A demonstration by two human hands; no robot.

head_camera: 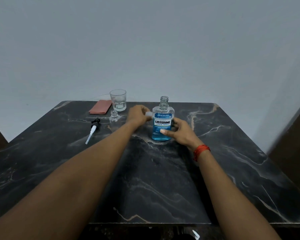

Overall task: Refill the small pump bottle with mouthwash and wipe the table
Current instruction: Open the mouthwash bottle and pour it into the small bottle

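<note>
Dark marble table [215, 161], grey wall [145, 49]. Mid-table, right hand [177, 134] wraps uncapped mouthwash bottle [163, 126]; left hand [138, 116] pinches white cap [148, 113]. Small pump bottle [115, 119] stands open beside it; pump [93, 129], glass [118, 102], pink cloth [100, 106] nearby.

Blue mouthwash bottle [162, 124], pink cloth [100, 106], black pump [95, 124], black veined marble table [232, 153].

On the table [163, 179] the mouthwash bottle [163, 122] stands right of the small bottle [115, 118], the cap [148, 114] between them. The glass [118, 102] stands just behind the small bottle, the cloth [100, 106] left of the glass, and the pump [93, 130] lies front-left of the small bottle.
</note>
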